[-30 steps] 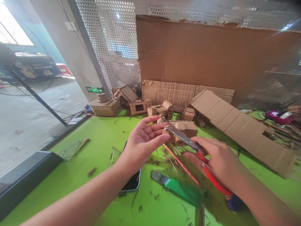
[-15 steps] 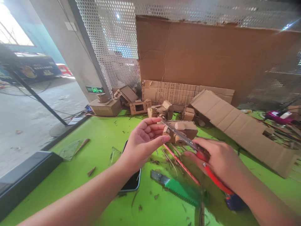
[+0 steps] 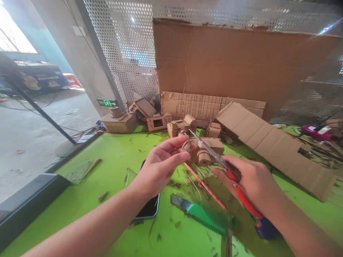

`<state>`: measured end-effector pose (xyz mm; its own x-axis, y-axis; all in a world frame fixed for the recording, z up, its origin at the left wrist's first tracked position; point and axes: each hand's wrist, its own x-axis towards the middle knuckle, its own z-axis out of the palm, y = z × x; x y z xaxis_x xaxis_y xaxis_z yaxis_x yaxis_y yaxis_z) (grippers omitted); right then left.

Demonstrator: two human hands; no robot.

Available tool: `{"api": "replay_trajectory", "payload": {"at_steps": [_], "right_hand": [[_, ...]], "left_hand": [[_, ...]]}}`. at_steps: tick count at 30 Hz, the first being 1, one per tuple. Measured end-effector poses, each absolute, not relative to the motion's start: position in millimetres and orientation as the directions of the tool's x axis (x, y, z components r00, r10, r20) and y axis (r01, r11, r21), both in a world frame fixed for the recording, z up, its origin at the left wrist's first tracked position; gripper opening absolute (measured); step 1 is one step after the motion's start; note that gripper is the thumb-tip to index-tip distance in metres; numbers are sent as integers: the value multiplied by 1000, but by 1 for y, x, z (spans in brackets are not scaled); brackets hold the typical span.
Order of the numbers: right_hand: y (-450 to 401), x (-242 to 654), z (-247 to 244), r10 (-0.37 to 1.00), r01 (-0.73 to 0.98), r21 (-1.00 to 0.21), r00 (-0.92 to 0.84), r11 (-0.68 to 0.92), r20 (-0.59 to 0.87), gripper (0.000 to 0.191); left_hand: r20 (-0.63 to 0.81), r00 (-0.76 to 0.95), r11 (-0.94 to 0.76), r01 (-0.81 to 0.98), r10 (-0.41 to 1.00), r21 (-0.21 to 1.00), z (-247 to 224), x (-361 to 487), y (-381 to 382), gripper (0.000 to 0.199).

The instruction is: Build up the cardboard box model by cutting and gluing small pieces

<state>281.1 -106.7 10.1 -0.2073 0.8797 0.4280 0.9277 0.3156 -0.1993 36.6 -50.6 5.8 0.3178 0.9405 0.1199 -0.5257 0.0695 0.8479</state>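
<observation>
My left hand (image 3: 163,164) is raised over the table, thumb and fingers closed around a small curled cardboard piece (image 3: 187,145), partly hidden by the fingertips. My right hand (image 3: 249,178) grips scissors (image 3: 213,153) with red and blue handles. Their blades look closed and point up and left, with the tip a little beyond the left fingertips and apart from the piece. Just behind both hands sits a cardboard model shaped like a camera (image 3: 214,144), with a round lens-like roll on its front. Below lie a red stick (image 3: 206,187) and a green-handled cutter (image 3: 206,216).
A phone (image 3: 150,210) lies partly under my left forearm. A clear protractor (image 3: 78,172) and cardboard scraps are scattered on the green table (image 3: 115,150). More cardboard models (image 3: 158,122) stand at the back. A long cardboard strip (image 3: 273,146) leans at right; a dark box (image 3: 29,203) is at left.
The scissors have drawn back from the left fingertips, their tip now slightly higher and to the right. My left fingers have shifted a little left and down.
</observation>
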Motion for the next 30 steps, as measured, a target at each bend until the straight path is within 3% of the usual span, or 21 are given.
{"api": "replay_trajectory", "payload": {"at_steps": [7, 16, 22, 30], "right_hand": [[-104, 284, 6, 912, 911, -250, -236, 328, 334, 27], [-112, 275, 21, 955, 888, -356, -246, 290, 165, 30], [-111, 275, 17, 945, 888, -345, -237, 305, 226, 21], [-108, 280, 3, 932, 917, -254, -238, 308, 272, 30]], "left_hand": [[98, 369, 163, -613, 924, 773, 6, 35, -51, 28], [122, 461, 204, -594, 879, 778, 1, 34, -53, 27], [93, 460, 228, -594, 883, 772, 1, 33, -52, 24], [72, 435, 227, -596, 897, 770, 0, 33, -52, 29]]}}
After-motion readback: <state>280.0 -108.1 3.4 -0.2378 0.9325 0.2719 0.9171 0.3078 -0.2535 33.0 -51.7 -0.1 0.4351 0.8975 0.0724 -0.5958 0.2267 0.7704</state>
